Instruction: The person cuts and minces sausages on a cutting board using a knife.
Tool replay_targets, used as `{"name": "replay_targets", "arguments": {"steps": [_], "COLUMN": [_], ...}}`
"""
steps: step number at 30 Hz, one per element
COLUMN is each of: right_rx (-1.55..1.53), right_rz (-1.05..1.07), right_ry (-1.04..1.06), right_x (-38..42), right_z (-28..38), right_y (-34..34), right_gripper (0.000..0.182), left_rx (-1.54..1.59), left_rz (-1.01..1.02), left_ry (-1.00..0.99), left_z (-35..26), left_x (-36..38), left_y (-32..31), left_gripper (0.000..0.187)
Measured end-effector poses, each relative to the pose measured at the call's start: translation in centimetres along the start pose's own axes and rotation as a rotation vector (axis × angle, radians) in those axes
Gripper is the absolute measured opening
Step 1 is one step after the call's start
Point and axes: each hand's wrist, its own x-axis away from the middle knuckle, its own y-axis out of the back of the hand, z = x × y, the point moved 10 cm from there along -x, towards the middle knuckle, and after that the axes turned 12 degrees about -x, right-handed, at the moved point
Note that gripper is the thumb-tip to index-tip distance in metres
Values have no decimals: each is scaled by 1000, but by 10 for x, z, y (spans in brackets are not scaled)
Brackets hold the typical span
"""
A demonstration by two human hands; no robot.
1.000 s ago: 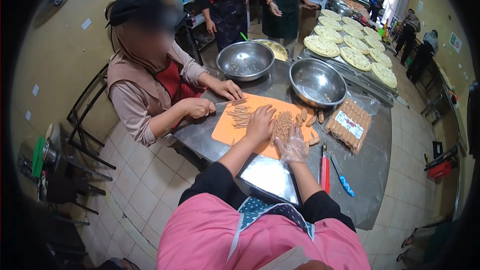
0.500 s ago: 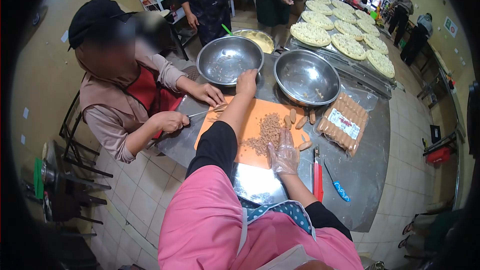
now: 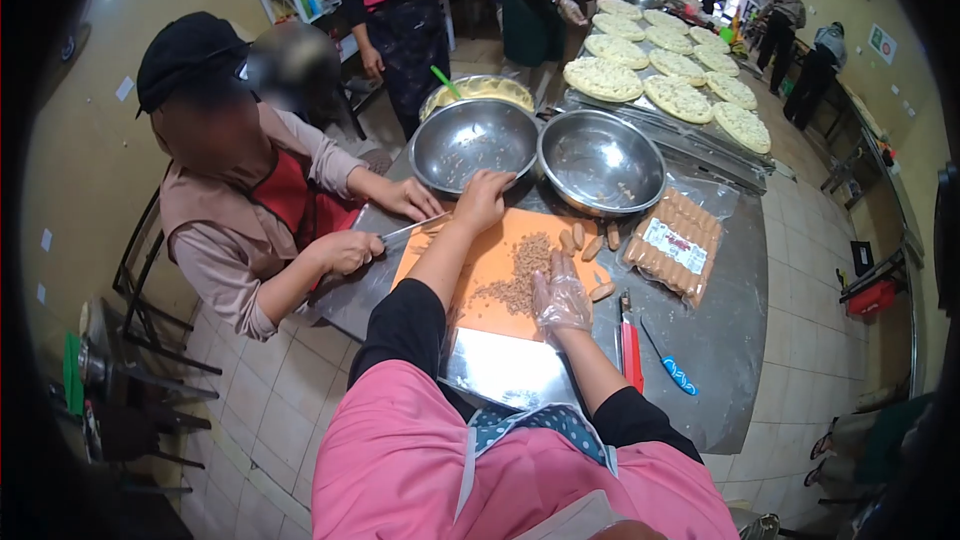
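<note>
My left hand (image 3: pixel 482 202) grips the near rim of a steel mixing bowl (image 3: pixel 470 148), which has small scraps stuck inside. In a clear plastic glove, my right hand (image 3: pixel 562 298) rests flat with fingers stretched out. It touches the right side of a pile of finely chopped sausage (image 3: pixel 520 275) on the orange cutting board (image 3: pixel 480 310). Several sausage pieces (image 3: pixel 594 247) lie just beyond its fingertips. At the board's left edge, a co-worker's hands (image 3: pixel 352 250) hold a knife (image 3: pixel 412 227) over sausage strips.
A second steel bowl (image 3: pixel 602 162) stands beside the first. Right of the board lie a sausage pack (image 3: pixel 675 245), a red-handled tool (image 3: pixel 631 355) and a blue-handled knife (image 3: pixel 679 376). Topped dough rounds (image 3: pixel 678 97) fill the trays behind. Other people stand at the back.
My left hand has drawn the bowl rightward and slightly nearer, closing the gap to the second bowl. My right hand stays beside the chopped pile. The view has shifted slightly.
</note>
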Motion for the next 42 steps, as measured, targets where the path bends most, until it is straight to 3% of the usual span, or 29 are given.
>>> {"name": "replay_targets", "arguments": {"steps": [2,4,5,6,8,9,10,12,13,14,15,18,19,20,21,23,24,25,28,31,34,37,42], "right_rx": [55,45,55,66,21,109,196,218,215,209,94,151,141,76,15,18,26,-49,-101,-29,-50,-13,97], "right_rz": [14,-17,-11,-3,-24,-19,-12,-14,5,24,-61,23,42,65,93,90,55,-37,-10,63,35,208,260], "right_ry": [19,41,89,137,162,175,186,176,171,168,258,323,323,197,71,77,89,150,129,52,21,49,-44], "right_x": [7,11,12,13,16,15,15,15,15,16,12,8,11,10,11,12,12,10,3,-16,-40,-65,-51], "right_z": [-1,-1,3,9,13,13,12,9,10,10,2,2,12,8,3,6,6,3,-6,0,1,0,-9], "right_y": [-3,0,-2,-2,3,1,-2,-3,-3,-4,-10,-22,-18,-11,-5,-3,1,1,-6,-6,-7,-21,-25], "right_gripper": [58,57,56,55,53,53,52,51,50,49,48,53,53,53,54,54,54,53,54,53,48,45,49], "left_rx": [-70,-264,-227,-216,-283,-312,-308,-161,-73,-72,-7,-7,-69,-76,-3,65,55,134,299,273,187,-40,-95], "left_rz": [76,1,80,76,272,178,176,445,198,197,239,319,347,358,235,15,21,45,90,-33,-10,319,338], "left_ry": [28,-40,-125,-145,-355,-380,-391,-164,-147,-154,-147,-182,-236,-218,-220,-209,-192,-61,431,516,565,606,555], "left_z": [-11,-51,-63,-76,-117,-128,-133,-118,-126,-130,-133,-141,-146,-144,-147,-143,-130,-106,-63,-70,-82,-82,-78], "left_x": [-1,-8,-12,-19,-22,-26,-30,-37,-46,-51,-56,-62,-59,-54,-52,-37,-24,-8,62,115,142,150,133], "left_y": [-7,10,-9,-12,-42,-46,-55,-93,-76,-82,-88,-95,-92,-87,-65,-25,-19,-14,-2,8,5,-25,-42], "left_gripper": [46,59,67,67,66,43,43,13,4,4,8,19,26,26,32,33,33,32,28,33,43,55,55]}}
